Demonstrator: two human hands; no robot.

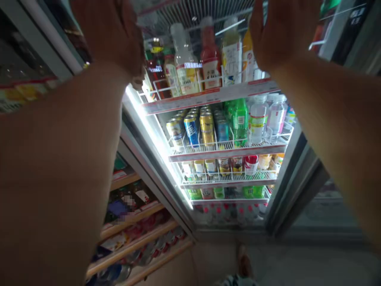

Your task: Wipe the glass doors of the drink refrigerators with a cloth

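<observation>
Both my arms reach up into an open, lit drinks fridge [154, 159]. My left hand [111, 33] is raised at the top left, near the upper shelf [208, 97] of tall bottles [186, 63]. At the top right, my right hand [281, 33] is beside an orange and a pale bottle [232, 55]. The fingers of both hands run out of the picture at the top, so what they hold or touch is hidden. Below the bottles stand rows of cans [196, 127] and green and clear bottles [239, 119].
Lower wire shelves [226, 178] hold small bottles and cartons. Wooden shelves [133, 234] of packaged goods stand at the lower left. The fridge's frame [297, 186] runs down the right side. My foot [244, 264] shows on the floor below.
</observation>
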